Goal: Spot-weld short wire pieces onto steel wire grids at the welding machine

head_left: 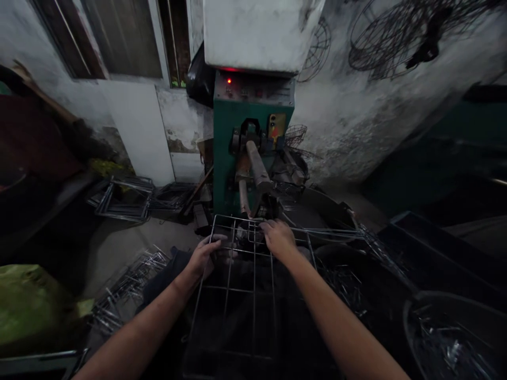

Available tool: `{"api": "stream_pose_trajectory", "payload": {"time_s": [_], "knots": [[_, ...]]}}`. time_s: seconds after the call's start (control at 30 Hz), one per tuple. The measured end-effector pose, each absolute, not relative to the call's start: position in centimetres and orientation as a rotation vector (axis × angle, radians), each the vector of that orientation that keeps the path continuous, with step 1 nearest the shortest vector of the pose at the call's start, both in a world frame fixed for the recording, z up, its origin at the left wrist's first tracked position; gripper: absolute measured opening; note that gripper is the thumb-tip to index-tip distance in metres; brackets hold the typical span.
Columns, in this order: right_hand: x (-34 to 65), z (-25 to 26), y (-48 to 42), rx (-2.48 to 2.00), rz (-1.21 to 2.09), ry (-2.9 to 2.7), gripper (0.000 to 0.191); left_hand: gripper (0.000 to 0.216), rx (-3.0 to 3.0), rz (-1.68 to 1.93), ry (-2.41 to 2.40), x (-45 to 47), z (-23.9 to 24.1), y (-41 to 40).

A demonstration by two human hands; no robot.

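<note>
A wire grid rack lies across my lap, its far edge under the electrodes of a green spot welding machine. My left hand is closed around the rack's left side wire, with the thumb on top. At the far edge, right of the middle, my right hand has its fingers bent down over the wires by the welder tip. Whether those fingertips also pinch a small loose wire is hidden. Two thick welder arms reach out toward the rack.
Bent wire frames are stacked on the floor at left, above a heap of short wire pieces. At right stand tubs of metal wire parts. A phone rests on the welder's front, and wire baskets hang on the wall.
</note>
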State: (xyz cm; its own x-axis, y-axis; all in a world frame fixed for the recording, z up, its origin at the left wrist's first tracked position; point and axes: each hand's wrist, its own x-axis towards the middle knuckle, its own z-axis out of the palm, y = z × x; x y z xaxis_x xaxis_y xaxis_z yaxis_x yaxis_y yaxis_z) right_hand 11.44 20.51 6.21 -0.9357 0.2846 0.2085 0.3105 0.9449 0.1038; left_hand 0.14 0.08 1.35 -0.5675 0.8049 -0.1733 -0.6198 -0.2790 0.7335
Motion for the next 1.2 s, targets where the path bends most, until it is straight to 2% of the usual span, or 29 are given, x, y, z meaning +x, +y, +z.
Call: {"api": "stream_pose_trajectory", "payload": {"time_s": [0.57,1.2], "knots": [[9.8,6.8,22.0,-0.461,-0.229,-2.935,0.026,0.026,0.290,1.953,0.912,-1.4,1.2,1.7],[8.8,5.6,23.2,-0.514,-0.096,-2.887,0.028,0.024,0.366,1.972,0.962,-1.9,1.2,2.5]]}}
